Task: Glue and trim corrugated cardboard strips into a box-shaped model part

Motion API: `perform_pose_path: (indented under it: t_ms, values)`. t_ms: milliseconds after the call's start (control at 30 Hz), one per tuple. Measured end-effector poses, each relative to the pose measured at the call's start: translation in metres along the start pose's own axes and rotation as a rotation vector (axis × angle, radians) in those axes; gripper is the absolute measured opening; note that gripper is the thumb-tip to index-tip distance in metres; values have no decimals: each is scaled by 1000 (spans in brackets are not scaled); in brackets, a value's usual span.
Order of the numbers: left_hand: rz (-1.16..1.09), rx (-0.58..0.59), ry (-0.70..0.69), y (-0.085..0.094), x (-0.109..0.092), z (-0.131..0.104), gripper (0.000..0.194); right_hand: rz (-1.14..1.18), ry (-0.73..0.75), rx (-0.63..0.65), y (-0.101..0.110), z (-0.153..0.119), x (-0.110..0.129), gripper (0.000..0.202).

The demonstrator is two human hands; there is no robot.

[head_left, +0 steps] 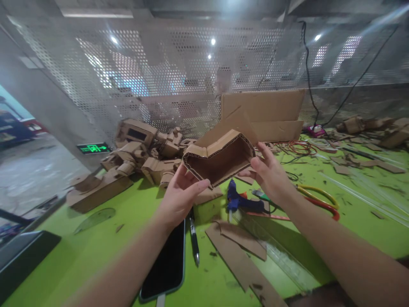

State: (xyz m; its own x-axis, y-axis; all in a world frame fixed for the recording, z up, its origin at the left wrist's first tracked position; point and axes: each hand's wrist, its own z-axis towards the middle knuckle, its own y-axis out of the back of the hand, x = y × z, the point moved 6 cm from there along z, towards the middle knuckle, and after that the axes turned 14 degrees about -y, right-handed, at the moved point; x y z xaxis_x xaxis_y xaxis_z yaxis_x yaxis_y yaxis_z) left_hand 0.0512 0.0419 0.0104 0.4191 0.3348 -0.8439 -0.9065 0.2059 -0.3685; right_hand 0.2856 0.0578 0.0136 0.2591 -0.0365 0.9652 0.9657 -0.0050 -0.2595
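Observation:
A hollow, folded cardboard piece [223, 147] is held up above the green table, its open end towards me and its top edge bent inwards. My left hand [182, 194] grips its lower left corner, thumb along the bottom edge. At the right end my right hand [271, 175] holds it between thumb and fingers. Below it lie a blue glue gun [244, 201], a black pen [194, 238] and a phone [168, 264] partly behind my left forearm. Flat cardboard strips [238, 256] lie near the front.
Built cardboard parts [128, 157] are piled at the back left. A cardboard box [263, 111] stands by the perforated metal screen [179, 64]. Scissors with yellow and red handles [319, 198], a clear ruler [284, 260], cables and scraps lie on the green table [105, 243].

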Motion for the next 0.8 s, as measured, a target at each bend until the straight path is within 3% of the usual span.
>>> perform_pose_path:
  t_ms: [167,400,667,800]
  values:
    - [-112,19,-25,3,2,3,54,-9,26,37,-6,-4,2,68]
    - [-104,101,-138,-3,-3,2,32,29,88,95,-10,-8,8,61]
    - [-16,144,-123,0,-1,2,47,-19,65,45,-8,-14,11,70]
    - [-35,172,-96,1,2,0,41,8,111,27,-7,-17,14,64]
